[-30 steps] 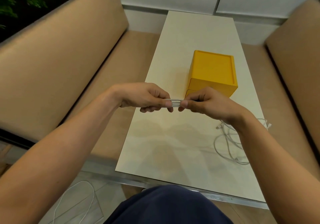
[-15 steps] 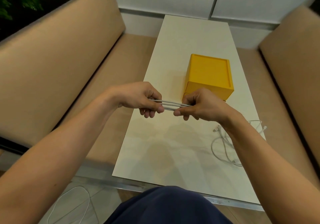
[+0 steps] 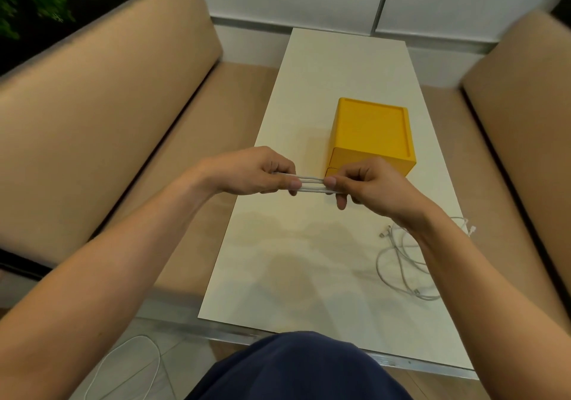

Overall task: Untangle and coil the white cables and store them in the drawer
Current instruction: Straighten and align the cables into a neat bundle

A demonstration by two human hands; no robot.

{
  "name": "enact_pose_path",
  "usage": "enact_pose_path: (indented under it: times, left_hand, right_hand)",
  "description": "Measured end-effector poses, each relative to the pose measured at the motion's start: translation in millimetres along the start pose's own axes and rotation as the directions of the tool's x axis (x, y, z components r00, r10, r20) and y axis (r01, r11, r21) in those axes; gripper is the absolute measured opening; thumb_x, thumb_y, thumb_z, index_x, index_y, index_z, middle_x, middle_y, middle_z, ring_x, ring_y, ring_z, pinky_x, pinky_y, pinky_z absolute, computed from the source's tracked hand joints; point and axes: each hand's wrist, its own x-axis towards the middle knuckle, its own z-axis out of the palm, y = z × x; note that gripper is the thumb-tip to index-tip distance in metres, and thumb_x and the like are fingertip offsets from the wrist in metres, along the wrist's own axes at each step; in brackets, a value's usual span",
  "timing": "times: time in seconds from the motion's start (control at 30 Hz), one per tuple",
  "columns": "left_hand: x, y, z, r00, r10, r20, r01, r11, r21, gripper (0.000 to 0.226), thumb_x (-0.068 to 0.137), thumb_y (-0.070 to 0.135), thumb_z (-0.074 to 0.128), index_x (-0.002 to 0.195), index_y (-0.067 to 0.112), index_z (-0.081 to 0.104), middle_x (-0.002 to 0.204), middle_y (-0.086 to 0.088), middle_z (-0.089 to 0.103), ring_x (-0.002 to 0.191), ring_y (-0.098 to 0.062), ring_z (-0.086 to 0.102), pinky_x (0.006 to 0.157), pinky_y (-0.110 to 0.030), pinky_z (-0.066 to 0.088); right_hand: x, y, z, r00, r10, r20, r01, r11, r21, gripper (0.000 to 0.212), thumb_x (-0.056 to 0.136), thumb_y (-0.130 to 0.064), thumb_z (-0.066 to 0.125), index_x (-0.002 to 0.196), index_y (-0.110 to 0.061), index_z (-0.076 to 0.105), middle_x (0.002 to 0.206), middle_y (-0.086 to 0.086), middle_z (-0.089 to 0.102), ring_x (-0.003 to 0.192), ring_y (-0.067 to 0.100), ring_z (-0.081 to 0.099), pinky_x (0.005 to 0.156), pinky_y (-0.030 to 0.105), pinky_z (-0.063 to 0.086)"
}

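Observation:
My left hand [image 3: 256, 172] and my right hand [image 3: 367, 183] each pinch one end of a short folded bundle of white cable [image 3: 310, 184], held level above the white table [image 3: 309, 276]. Several strands run side by side between my thumbs. Just beyond my right hand stands a yellow drawer box [image 3: 370, 131] with its drawers closed. A loose tangle of white cables [image 3: 404, 263] lies on the table at the right, partly hidden by my right forearm.
Tan sofa cushions flank the narrow table on the left [image 3: 108, 115] and right [image 3: 525, 140]. Another white cable loop [image 3: 123, 365] lies on the floor at lower left. My dark blue knee [image 3: 296, 368] sits below the table's near edge.
My hands drew apart, lengthening the stretch of cable between them, then came closer again. The strands now lie flat and parallel.

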Motion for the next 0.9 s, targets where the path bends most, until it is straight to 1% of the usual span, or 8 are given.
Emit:
enact_pose_path:
  times: [0.1, 0.27, 0.37, 0.43, 0.5, 0.67, 0.8, 0.9]
  left_hand:
    - [0.0, 0.9, -3.9, 1.000, 0.023, 0.008, -0.023, 0.999, 0.046, 0.025, 0.099, 0.047, 0.063, 0.085, 0.028, 0.071, 0.060, 0.006, 0.051, 0.061, -0.016, 0.042, 0.055, -0.028, 0.030]
    - [1.0, -3.0, -7.7, 0.996, 0.092, -0.006, -0.091, 0.996, 0.012, 0.020, 0.096, 0.041, 0.068, 0.083, 0.027, 0.069, 0.061, 0.006, 0.057, 0.063, -0.014, 0.045, 0.060, -0.031, 0.033]
    - [0.3, -4.7, -12.4, 0.988, 0.150, -0.041, -0.154, 0.981, -0.117, 0.011, 0.097, 0.032, 0.067, 0.096, 0.022, 0.071, 0.065, 0.005, 0.055, 0.064, -0.015, 0.045, 0.062, -0.031, 0.034]
    - [0.7, -4.6, -15.5, 0.984, 0.175, -0.041, -0.179, 0.975, -0.134, 0.012, 0.102, 0.027, 0.061, 0.102, 0.022, 0.071, 0.066, 0.007, 0.053, 0.065, -0.015, 0.043, 0.063, -0.031, 0.034]
    - [1.6, -4.8, -16.5, 0.986, 0.165, -0.030, -0.167, 0.982, -0.087, 0.018, 0.105, 0.028, 0.058, 0.094, 0.025, 0.072, 0.065, 0.005, 0.052, 0.065, -0.014, 0.041, 0.064, -0.033, 0.032]
    - [6.7, -5.6, -21.7, 0.997, 0.070, 0.019, -0.070, 0.998, -0.003, 0.025, 0.105, 0.033, 0.059, 0.088, 0.022, 0.073, 0.065, 0.007, 0.054, 0.067, -0.013, 0.044, 0.066, -0.033, 0.032]
    - [11.4, -4.3, -22.8, 0.997, 0.017, 0.075, -0.022, 0.998, 0.066, 0.024, 0.102, 0.040, 0.060, 0.088, 0.027, 0.074, 0.067, 0.007, 0.053, 0.068, -0.013, 0.045, 0.061, -0.025, 0.033]
    - [12.8, -6.9, -24.2, 0.996, 0.005, 0.094, -0.014, 0.995, 0.094, 0.021, 0.101, 0.042, 0.062, 0.090, 0.030, 0.075, 0.064, 0.011, 0.051, 0.063, -0.009, 0.043, 0.057, -0.020, 0.032]
  right_hand:
    - [-1.5, -1.4, 0.1, 1.000, -0.021, 0.006, 0.021, 0.999, 0.033, 0.046, 0.101, -0.041, 0.062, 0.066, -0.013, 0.071, 0.053, -0.009, 0.054, 0.050, 0.005, 0.038, 0.052, 0.020, 0.031]
    - [-1.7, -1.0, -2.1, 0.996, -0.069, 0.050, 0.063, 0.992, 0.111, 0.041, 0.101, -0.043, 0.059, 0.078, -0.012, 0.074, 0.062, 0.000, 0.061, 0.060, 0.010, 0.046, 0.064, 0.034, 0.036]
    - [-1.5, -4.9, -4.9, 0.994, -0.101, 0.035, 0.097, 0.990, 0.106, 0.029, 0.101, -0.038, 0.061, 0.080, -0.026, 0.076, 0.061, -0.003, 0.061, 0.059, 0.010, 0.044, 0.058, 0.028, 0.034]
    - [1.7, -4.3, -7.4, 0.993, -0.111, 0.037, 0.107, 0.990, 0.087, 0.026, 0.101, -0.037, 0.062, 0.085, -0.022, 0.077, 0.061, -0.004, 0.061, 0.059, 0.011, 0.044, 0.057, 0.029, 0.034]
    - [6.1, -2.2, -9.3, 0.990, -0.133, 0.038, 0.131, 0.990, 0.046, 0.028, 0.100, -0.037, 0.063, 0.084, -0.018, 0.076, 0.062, -0.005, 0.061, 0.058, 0.011, 0.043, 0.057, 0.032, 0.034]
    - [17.5, -0.4, -8.2, 0.984, -0.176, 0.011, 0.177, 0.983, -0.052, 0.025, 0.100, -0.034, 0.065, 0.080, -0.021, 0.071, 0.057, -0.010, 0.057, 0.050, 0.005, 0.040, 0.048, 0.021, 0.032]
    - [27.2, 2.5, -12.1, 0.982, -0.187, -0.017, 0.183, 0.976, -0.121, 0.019, 0.099, -0.033, 0.067, 0.083, -0.025, 0.074, 0.054, -0.011, 0.051, 0.050, 0.007, 0.038, 0.048, 0.022, 0.029]
    - [29.3, 0.6, -14.0, 0.983, -0.179, 0.046, 0.184, 0.962, -0.199, 0.019, 0.099, -0.038, 0.065, 0.091, -0.027, 0.077, 0.057, -0.009, 0.053, 0.051, 0.007, 0.040, 0.048, 0.020, 0.028]
